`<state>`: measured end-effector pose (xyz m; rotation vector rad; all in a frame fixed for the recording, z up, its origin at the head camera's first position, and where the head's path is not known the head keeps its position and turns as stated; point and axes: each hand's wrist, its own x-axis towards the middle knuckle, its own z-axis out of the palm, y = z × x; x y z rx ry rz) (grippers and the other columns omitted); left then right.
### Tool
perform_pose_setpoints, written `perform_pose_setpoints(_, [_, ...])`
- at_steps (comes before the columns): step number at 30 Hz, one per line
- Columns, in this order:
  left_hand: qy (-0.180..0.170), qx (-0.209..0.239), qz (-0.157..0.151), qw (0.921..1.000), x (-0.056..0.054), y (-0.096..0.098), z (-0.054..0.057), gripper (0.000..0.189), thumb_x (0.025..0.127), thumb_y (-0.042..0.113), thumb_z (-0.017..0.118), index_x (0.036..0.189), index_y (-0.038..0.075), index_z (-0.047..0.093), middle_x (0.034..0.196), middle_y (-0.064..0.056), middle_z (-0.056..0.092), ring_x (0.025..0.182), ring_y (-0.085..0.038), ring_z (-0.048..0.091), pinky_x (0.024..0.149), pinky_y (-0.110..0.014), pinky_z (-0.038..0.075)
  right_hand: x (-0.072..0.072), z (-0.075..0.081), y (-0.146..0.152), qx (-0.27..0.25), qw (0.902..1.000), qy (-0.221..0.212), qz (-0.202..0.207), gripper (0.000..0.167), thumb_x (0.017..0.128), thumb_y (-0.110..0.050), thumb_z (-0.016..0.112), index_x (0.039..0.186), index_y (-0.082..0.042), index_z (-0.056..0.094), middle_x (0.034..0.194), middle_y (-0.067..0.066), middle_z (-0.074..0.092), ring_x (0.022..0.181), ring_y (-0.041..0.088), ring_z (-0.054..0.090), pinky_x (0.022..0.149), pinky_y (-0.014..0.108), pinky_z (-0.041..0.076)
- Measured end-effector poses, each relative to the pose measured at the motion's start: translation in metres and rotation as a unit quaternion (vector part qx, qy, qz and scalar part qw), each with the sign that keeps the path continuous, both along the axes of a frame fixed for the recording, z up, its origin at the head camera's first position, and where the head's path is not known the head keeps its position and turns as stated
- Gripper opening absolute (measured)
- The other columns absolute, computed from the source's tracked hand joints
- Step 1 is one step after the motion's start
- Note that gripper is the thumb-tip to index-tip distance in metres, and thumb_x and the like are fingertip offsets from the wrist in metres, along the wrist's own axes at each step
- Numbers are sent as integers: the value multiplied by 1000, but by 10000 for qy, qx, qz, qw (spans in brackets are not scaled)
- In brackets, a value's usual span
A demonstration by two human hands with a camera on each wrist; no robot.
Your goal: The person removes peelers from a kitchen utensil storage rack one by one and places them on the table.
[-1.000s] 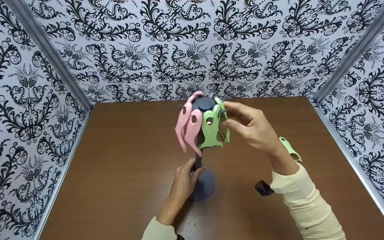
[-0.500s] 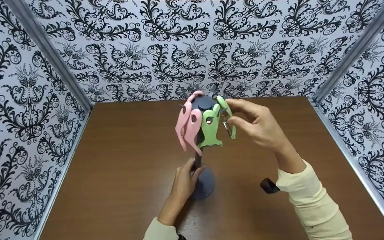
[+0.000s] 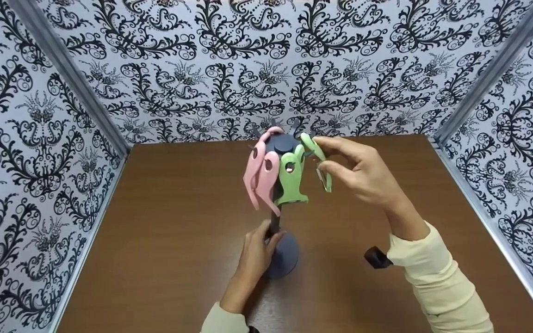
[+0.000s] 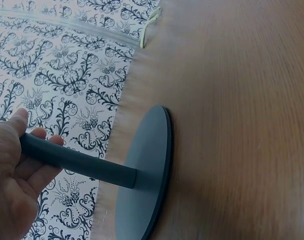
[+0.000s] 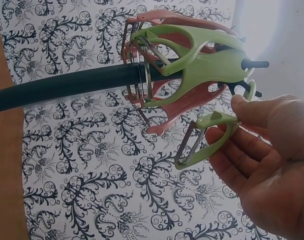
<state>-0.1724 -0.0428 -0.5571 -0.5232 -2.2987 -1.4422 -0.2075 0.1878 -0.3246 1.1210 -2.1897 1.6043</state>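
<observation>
A dark grey stand (image 3: 283, 144) with hooks round its top carries several pink peelers (image 3: 268, 175) and green peelers (image 3: 290, 182), hanging by the holes in their handles. My left hand (image 3: 255, 249) grips its post; in the left wrist view the thumb and fingers wrap the dark post (image 4: 81, 162) above the round base (image 4: 146, 175). Between thumb and fingers, my right hand (image 3: 363, 173) pinches another green peeler (image 5: 212, 137) at the stand's right side. This peeler tilts outward, blade end down, its handle top beside a hook. Whether the hook still passes through its hole I cannot tell.
The stand's base (image 3: 285, 256) rests on a brown wooden table (image 3: 178, 222). Patterned walls (image 3: 248, 69) close off the back and both sides. A thin pale green thing (image 4: 150, 25) lies near the table edge in the left wrist view.
My right hand has drawn the green peeler rightward, away from the stand's post. The green peeler seen lying on the table at right is now hidden behind my right arm. The left hand stays put.
</observation>
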Motion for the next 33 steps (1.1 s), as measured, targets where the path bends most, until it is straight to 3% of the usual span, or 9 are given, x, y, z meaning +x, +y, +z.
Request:
perform_pose_setpoints(9, [9,42,-67,10000,0,2,-2,12,94,11,76,102,11,68,89,3,73,79,-11,67,69,-32,59,3,4,4,-83,9999,50,-108,47,94,12,67,140,4,59,118,15,71,97,25,70,84,34,59])
perform_pose_setpoints(16, [233,54,-127,9996,-2,3,-4,18,96,21,73,100,5,67,89,0,75,84,-12,73,69,-34,61,4,5,11,-268,9996,-5,-81,47,94,14,66,140,6,58,114,20,69,97,28,70,84,36,59])
perform_pose_setpoints(28, [210,96,-51,9997,-1,0,-2,16,95,20,75,100,6,68,90,1,76,84,-12,71,71,-35,61,9,9,32,-373,9984,-48,-417,48,92,15,67,139,6,59,108,21,69,96,27,70,83,34,59])
perform_pose_setpoints(33, [244,145,-64,9996,-2,-1,-2,17,94,20,76,99,5,68,90,1,76,83,-12,71,71,-34,61,11,11,43,-453,9961,-158,-738,46,92,15,68,137,3,62,105,22,70,92,26,71,83,32,59])
